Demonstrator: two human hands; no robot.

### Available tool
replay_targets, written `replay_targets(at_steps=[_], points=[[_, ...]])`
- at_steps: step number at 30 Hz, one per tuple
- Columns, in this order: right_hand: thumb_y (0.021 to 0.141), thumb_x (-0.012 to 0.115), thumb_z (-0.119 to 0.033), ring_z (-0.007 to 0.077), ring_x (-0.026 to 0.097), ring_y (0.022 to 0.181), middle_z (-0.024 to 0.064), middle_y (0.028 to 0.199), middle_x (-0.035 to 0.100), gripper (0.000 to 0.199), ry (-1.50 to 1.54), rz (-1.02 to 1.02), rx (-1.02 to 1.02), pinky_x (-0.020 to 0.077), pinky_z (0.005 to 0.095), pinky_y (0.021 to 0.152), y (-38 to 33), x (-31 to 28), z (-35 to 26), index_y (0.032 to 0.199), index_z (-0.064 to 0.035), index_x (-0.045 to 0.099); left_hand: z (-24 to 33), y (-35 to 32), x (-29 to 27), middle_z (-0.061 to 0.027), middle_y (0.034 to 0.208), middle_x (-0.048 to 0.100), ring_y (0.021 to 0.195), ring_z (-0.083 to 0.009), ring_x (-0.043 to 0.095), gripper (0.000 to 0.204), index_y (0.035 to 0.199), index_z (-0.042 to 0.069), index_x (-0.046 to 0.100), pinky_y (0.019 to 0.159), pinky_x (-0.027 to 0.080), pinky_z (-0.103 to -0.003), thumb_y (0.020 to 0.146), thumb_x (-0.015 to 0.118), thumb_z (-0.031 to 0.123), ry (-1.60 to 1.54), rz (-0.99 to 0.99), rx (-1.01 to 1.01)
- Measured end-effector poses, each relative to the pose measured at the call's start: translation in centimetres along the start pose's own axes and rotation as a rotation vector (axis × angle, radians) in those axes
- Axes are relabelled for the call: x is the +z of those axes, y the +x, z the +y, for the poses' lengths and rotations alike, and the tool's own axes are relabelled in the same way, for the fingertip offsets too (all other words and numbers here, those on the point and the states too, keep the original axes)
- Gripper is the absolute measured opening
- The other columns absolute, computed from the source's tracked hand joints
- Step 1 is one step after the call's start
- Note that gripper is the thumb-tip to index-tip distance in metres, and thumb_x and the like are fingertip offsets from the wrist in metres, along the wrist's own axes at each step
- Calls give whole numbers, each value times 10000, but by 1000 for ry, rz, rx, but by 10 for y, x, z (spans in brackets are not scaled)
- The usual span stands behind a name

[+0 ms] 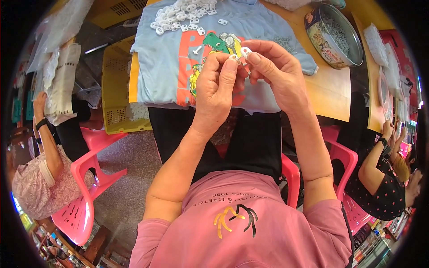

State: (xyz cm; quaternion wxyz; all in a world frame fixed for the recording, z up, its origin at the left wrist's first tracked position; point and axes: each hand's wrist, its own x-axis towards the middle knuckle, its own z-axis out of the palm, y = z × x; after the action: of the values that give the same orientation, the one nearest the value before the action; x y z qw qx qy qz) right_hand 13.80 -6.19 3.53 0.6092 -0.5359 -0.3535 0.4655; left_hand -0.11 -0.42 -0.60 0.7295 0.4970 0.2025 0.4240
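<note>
The left hand (213,87) has its grip clamped on a small white piece (235,58); the right hand (282,76) pinches a white ringed piece (245,51), over a blue shirt (154,67). Open cloth lies to their left, below the white pile (178,17); bare tabletop (333,91) reaches its edge below the tin (319,42). Fingertips partly cover both pieces; whether they touch is unclear. The frame's top cuts the pile.

Yellow tabletop (330,96), blue shirt (154,67) spread over it, white pieces (180,17) heaped on the shirt, round tin (320,41) beside.
</note>
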Motion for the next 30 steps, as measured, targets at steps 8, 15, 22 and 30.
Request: replay_targets(at_steps=[8,15,22,30], points=[[952,648,-158,66,550,708,22,920,659,288,-52,-18,-87,474,225,649,0,0,-1,1182,14,639,4,-1,2,-16,839,605,682,-56,512,147,1017,47,537,611,434,-210,1043,472,177,38,7,-16],[947,651,-138,64,557,738,26,937,660,280,-153,-28,-152,480,229,662,-1,0,-2,1180,17,638,6,-2,5,4,807,592,652,-35,501,140,989,54,526,567,430,-192,1040,479,176,73,31,-19],[942,651,-87,54,568,761,15,914,654,254,-291,3,-216,479,210,662,-2,7,-1,1174,13,638,4,-2,3,4,807,588,647,-32,498,136,995,52,523,555,427,-194,1039,479,173,121,18,25],[934,645,-42,61,568,743,10,894,638,232,-299,41,-279,480,209,659,-2,13,6,1161,4,652,-1,0,2,4,792,588,630,-26,484,127,998,50,519,515,396,-183,1041,484,164,95,23,71]])
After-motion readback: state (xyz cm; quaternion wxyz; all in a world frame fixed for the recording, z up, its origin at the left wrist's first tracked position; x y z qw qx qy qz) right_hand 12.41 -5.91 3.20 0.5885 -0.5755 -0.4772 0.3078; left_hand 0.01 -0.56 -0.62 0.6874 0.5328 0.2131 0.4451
